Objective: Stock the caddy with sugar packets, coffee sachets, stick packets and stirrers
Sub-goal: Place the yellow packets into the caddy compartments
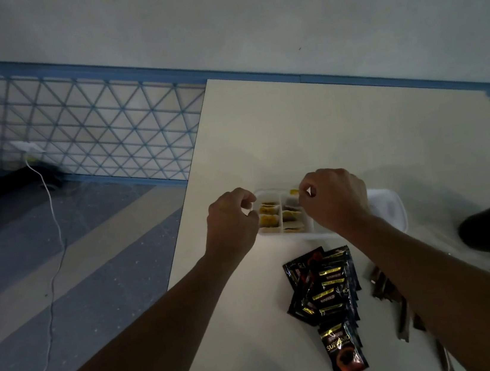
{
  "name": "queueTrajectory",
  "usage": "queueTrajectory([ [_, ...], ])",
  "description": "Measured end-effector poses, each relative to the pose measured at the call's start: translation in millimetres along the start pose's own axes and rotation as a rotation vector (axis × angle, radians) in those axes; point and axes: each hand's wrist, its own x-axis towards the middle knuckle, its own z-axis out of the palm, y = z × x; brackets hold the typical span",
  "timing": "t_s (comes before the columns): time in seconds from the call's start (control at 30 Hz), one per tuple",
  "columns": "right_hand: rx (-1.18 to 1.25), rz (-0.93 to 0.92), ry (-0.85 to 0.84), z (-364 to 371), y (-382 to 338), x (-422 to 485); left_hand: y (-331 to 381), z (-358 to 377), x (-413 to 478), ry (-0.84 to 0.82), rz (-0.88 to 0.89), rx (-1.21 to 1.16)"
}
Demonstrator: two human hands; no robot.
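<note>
Pale counter (339,129), dim light: both hands over caddy (265,193), left hand (231,218) curled empty, right hand (334,198) pinching yellow packet (293,191); coffee sachets (326,293) nearer, beneath right forearm.

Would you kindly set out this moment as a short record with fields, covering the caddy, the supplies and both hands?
surface: pale table
caddy: white divided tray, yellowish packets in its left compartments
left hand: curled at the caddy's left edge; grip unclear
right hand: over the caddy, fingertips pinched; what it holds is unclear
coffee sachets: dark pile on the table, nearer than the caddy
stirrers: brown, partly under the right forearm
</note>
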Motion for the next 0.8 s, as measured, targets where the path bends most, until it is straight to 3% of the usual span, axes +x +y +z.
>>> queueTrajectory([
  [0.33, 0.040, -0.011, -0.164, 3, 5, -11, 1, -3, -2, -0.004, -0.002, -0.019],
  [0.57, 0.096, -0.056, 0.043, 4, 2, -8, -1, -3, -4, 0.002, -0.016, -0.021],
  [0.8, 0.080, -0.067, -0.034, 4, 1, -14, 6, -2, -1, 0.011, 0.015, -0.035],
])
